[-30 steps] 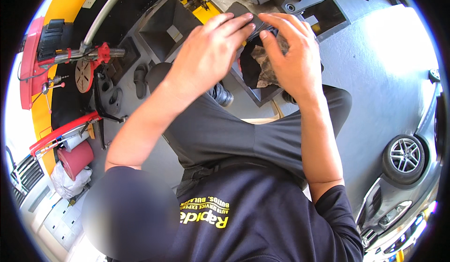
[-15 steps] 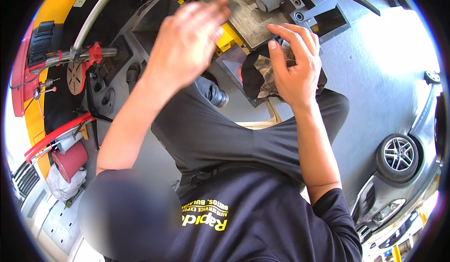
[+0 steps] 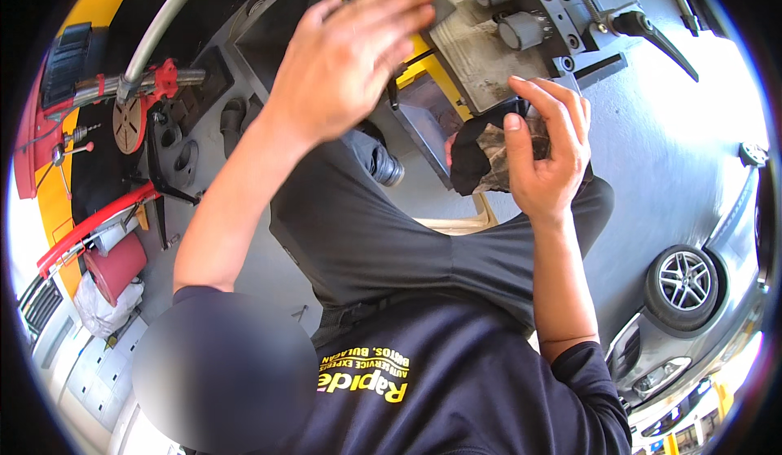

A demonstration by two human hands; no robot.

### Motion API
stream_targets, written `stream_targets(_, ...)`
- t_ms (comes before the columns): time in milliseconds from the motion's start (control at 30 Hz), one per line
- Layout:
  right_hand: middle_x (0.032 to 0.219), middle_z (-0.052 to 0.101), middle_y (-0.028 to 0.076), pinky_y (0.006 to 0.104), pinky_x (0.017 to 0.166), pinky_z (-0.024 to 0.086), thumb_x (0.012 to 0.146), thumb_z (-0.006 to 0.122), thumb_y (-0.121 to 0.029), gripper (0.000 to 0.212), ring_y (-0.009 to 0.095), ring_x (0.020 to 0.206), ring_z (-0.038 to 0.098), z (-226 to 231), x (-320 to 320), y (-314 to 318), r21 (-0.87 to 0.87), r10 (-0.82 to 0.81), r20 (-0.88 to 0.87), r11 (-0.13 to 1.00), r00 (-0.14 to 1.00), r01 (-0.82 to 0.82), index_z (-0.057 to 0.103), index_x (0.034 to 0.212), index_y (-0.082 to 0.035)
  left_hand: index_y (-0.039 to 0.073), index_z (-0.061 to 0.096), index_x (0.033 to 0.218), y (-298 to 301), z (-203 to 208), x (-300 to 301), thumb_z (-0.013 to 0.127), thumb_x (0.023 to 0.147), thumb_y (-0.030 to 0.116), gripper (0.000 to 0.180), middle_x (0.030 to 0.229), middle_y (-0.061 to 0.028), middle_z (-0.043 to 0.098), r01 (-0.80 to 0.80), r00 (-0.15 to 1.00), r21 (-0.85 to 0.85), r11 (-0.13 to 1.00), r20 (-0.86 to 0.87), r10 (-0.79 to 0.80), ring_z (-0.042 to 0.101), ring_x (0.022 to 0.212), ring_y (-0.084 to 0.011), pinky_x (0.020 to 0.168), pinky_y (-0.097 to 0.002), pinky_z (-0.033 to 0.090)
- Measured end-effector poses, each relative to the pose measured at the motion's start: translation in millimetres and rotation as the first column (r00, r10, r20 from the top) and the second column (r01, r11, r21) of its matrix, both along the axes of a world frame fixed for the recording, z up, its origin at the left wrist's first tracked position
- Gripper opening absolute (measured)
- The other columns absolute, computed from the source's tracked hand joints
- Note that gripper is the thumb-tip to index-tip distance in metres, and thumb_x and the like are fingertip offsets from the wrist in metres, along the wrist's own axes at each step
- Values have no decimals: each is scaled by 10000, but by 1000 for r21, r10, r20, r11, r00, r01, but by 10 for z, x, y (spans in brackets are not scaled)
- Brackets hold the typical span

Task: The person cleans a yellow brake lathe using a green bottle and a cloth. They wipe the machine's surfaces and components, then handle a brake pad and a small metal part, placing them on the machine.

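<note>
My left hand (image 3: 346, 64) reaches over the near left edge of a worn metal plate (image 3: 468, 35). Its fingers lie stretched over a dark grey flat pad (image 3: 425, 0), which pokes out past the fingertips; the grip beneath is hidden. At the plate's near right corner is my right hand (image 3: 558, 149), its thumb raised and its fingers loosely curved apart, with nothing visible between them. Next to that hand, partly behind it, a black and camouflage-patterned cloth (image 3: 493, 158) hangs bunched above my knee.
Two dark cylinders (image 3: 521, 31) and a black lever handle (image 3: 652, 35) stand on the machine at the plate's far right. A red drill press (image 3: 130, 125) is at the left. A grey car (image 3: 684, 288) stands on the right. My shoe (image 3: 383, 166) shows below the machine.
The machine and cloth now appear lower and farther right as the view shifts. My left hand and the grey pad have moved right in the picture; my right hand stays beside the cloth.
</note>
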State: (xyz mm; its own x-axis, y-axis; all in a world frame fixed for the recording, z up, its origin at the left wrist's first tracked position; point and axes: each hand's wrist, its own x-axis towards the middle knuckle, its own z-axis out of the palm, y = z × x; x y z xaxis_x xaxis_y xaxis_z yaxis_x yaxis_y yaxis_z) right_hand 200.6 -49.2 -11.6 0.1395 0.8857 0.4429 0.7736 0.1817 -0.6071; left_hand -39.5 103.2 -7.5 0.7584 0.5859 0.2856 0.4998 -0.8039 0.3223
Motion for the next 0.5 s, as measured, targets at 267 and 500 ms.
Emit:
stream_targets(267, 1180, 727, 145, 409, 1011, 493, 932, 748, -112, 316, 307, 1083, 637, 4, -2, -25, -60, 35, 53, 998, 998, -32, 789, 1237, -41, 213, 696, 1501, 92, -88, 34, 612, 1103, 313, 419, 1609, 20, 629, 0, 1000, 32, 1000, 6, 0, 512, 1551, -219, 1227, -523, 389)
stream_targets(500, 1145, 742, 119, 418, 971, 500, 874, 775, -89, 331, 320, 1042, 648, -19, -24, -23, -34, 23, 40, 999, 999, -21, 794, 1204, -69, 209, 757, 1407, 246, -122, 153, 676, 1060, 322, 374, 1540, 41, 673, -13, 999, 41, 999, 50, 11, 613, 1435, -155, 1162, -578, 446)
